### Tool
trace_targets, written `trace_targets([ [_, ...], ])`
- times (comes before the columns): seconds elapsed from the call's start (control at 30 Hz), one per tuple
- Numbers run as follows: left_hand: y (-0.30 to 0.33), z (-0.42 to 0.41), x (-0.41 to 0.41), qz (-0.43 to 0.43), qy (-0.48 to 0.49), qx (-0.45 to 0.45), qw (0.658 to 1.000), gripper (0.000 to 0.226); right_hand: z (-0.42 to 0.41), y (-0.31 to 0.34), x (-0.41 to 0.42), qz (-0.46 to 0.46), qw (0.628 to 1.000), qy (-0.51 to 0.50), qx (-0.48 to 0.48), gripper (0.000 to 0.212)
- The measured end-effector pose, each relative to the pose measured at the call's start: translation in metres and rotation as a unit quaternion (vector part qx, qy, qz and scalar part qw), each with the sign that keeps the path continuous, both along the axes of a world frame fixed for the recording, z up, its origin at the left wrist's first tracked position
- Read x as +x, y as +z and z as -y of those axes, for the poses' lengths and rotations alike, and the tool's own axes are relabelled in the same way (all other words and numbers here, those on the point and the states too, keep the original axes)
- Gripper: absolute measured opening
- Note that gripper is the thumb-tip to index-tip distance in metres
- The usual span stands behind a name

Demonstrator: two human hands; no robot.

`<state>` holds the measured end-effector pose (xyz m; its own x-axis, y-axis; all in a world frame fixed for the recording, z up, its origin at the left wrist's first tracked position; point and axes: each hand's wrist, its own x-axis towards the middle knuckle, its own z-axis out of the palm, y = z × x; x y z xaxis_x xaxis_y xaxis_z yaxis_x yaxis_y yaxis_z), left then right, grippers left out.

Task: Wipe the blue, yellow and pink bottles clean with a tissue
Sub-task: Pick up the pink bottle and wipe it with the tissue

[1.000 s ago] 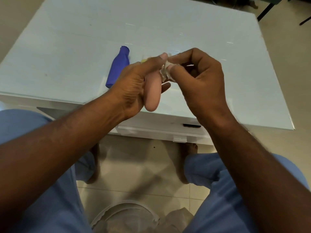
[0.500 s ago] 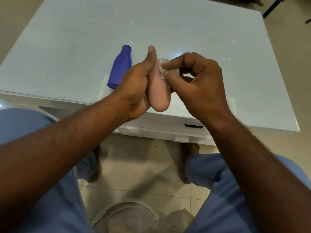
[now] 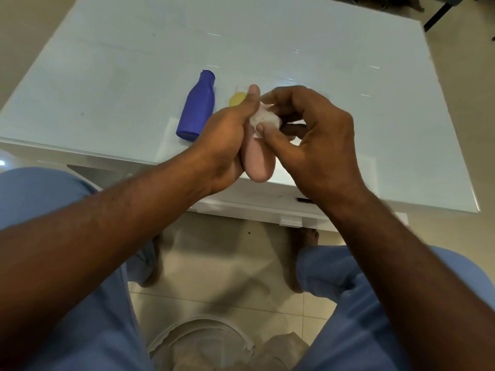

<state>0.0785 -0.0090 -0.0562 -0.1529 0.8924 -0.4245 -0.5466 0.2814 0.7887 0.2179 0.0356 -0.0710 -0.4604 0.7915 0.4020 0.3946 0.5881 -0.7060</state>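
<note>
My left hand (image 3: 223, 141) grips the pink bottle (image 3: 257, 162) above the table's near edge, base toward me. My right hand (image 3: 313, 137) pinches a crumpled white tissue (image 3: 263, 120) against the bottle's upper side. The blue bottle (image 3: 197, 111) lies on its side on the table, just left of my left hand, neck pointing away. Only the rounded end of the yellow bottle (image 3: 237, 99) shows behind my left thumb; the rest is hidden.
The white glass-topped table (image 3: 120, 62) has a drawer front (image 3: 292, 207) under its near edge. A white bin (image 3: 203, 341) with tissue in it stands on the tiled floor between my knees. Dark chair legs (image 3: 439, 14) show at the far right.
The tissue has slid down from the bottle's neck onto its upper body. The yellow bottle's end has come into sight behind my left thumb. The blue bottle has not moved.
</note>
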Motion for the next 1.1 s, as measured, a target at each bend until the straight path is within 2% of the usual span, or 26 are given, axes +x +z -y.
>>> trace_targets([
  [0.07,0.000,-0.003,-0.005,0.003,0.028,0.011,1.000,0.033,0.000,-0.002,0.000,0.014,1.000,0.027,-0.007,0.019],
  [0.17,0.002,-0.007,-0.013,0.016,0.053,0.006,0.998,0.041,0.003,-0.004,-0.001,0.038,0.997,0.062,-0.010,0.013],
  [0.27,0.001,-0.005,-0.008,-0.019,0.040,0.006,0.999,0.035,0.000,-0.005,-0.002,-0.003,1.000,0.014,-0.019,0.014],
  [0.37,-0.005,-0.001,0.000,-0.023,-0.013,0.015,1.000,0.051,-0.004,-0.002,-0.001,-0.039,0.999,-0.019,-0.023,0.014],
  [0.53,-0.007,-0.008,-0.011,-0.043,0.030,0.002,0.999,0.030,0.006,-0.007,-0.003,0.037,0.996,0.068,-0.052,0.012],
  [0.6,-0.007,-0.009,-0.011,-0.070,0.008,0.017,0.997,0.029,0.004,-0.008,-0.004,0.032,0.998,0.044,-0.023,0.011],
  [0.73,-0.004,-0.003,0.003,-0.076,-0.022,0.027,0.997,0.060,-0.006,-0.001,0.002,-0.032,0.999,-0.024,-0.019,0.009],
  [0.77,-0.004,-0.002,0.003,-0.075,-0.018,0.026,0.997,0.056,-0.007,-0.002,0.002,-0.030,0.999,-0.016,-0.020,0.009],
  [0.83,-0.004,-0.005,-0.004,-0.073,0.012,0.019,0.997,0.033,-0.001,-0.007,0.000,0.010,0.999,0.033,-0.009,0.009],
  [0.93,-0.003,-0.007,-0.013,-0.056,0.040,0.005,0.998,0.041,0.007,-0.011,-0.006,0.039,0.995,0.089,-0.009,0.007],
  [1.03,-0.004,-0.002,-0.005,-0.072,-0.004,0.016,0.997,0.028,-0.001,-0.004,-0.003,-0.015,1.000,0.006,-0.010,0.006],
  [1.1,-0.005,0.002,0.003,-0.061,-0.019,0.014,0.998,0.029,-0.007,-0.002,0.000,-0.038,0.998,-0.035,-0.022,0.007],
])
